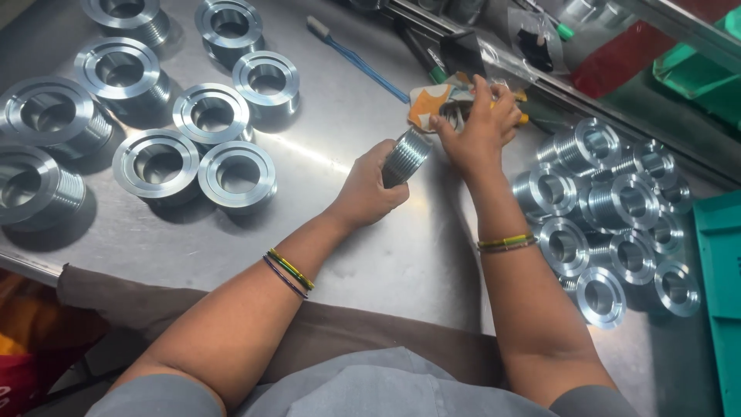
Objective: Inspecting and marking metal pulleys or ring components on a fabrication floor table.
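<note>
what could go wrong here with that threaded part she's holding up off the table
1. The threaded metal ring is gripped only by the left hand above the steel table; a slip might dent its threads.
2. The right hand bunches a patterned cloth against it, which may snag.
3. The piled rings at right look loosely stacked and could roll.

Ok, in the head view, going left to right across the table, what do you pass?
Group of upright flanged silver metal rings → left hand gripping a threaded silver metal ring → right hand holding a patterned orange and white cloth → pile of smaller threaded silver fittings → teal plastic tray.
</note>
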